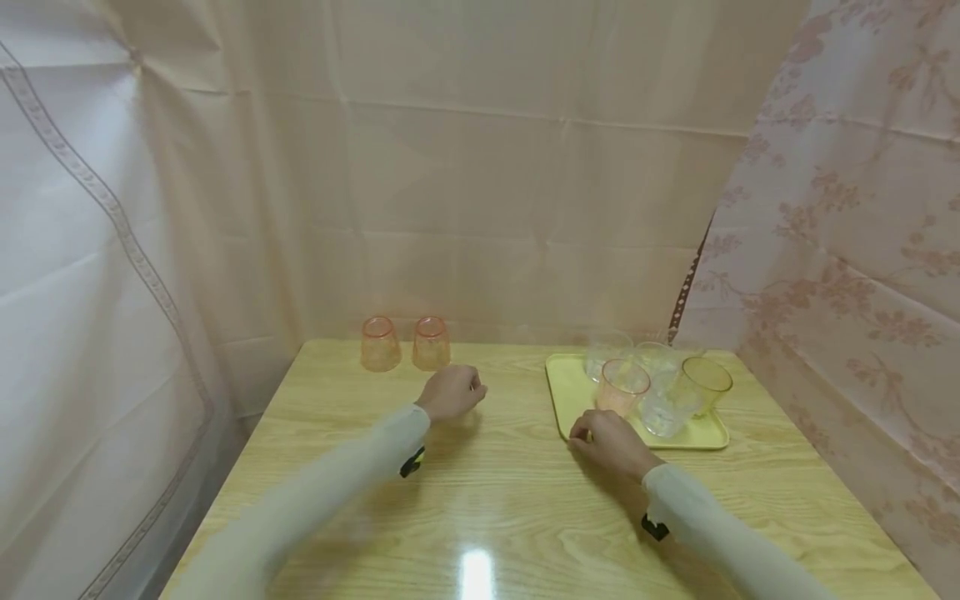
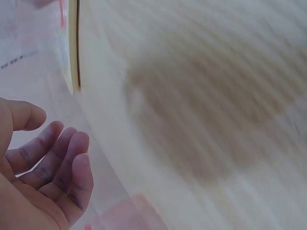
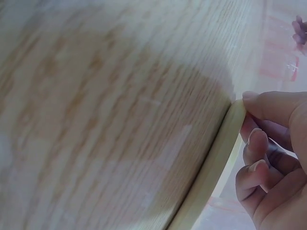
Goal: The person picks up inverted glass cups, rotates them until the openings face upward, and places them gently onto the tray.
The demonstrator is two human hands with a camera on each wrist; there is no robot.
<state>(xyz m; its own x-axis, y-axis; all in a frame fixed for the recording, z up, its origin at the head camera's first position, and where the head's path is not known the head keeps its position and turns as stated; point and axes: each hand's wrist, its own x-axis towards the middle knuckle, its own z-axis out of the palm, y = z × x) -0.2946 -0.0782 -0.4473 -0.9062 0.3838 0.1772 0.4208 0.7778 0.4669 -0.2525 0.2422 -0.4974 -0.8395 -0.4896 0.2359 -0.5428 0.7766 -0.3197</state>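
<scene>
My left hand [image 1: 452,392] hovers above the table, fingers loosely curled with nothing in them, as the left wrist view also shows. Just behind it two pink tumblers [image 1: 381,343] stand side by side near the back edge. At the front left corner of the yellow tray [image 1: 564,400], my right hand [image 1: 611,442] pinches the rim, the thumb [image 3: 266,103] against the corner and the other fingers curled. On the tray stand a pink tumbler [image 1: 622,385], a yellow tumbler [image 1: 705,382] and several clear tumblers [image 1: 663,412]. The right hand partly hides the tray's front edge.
The wooden table [image 1: 495,483] reaches back to a beige cloth [image 1: 487,208]. A white cloth [image 1: 90,250] hangs at the left and a floral cloth [image 1: 847,275] at the right. The tray lies at the right back of the table.
</scene>
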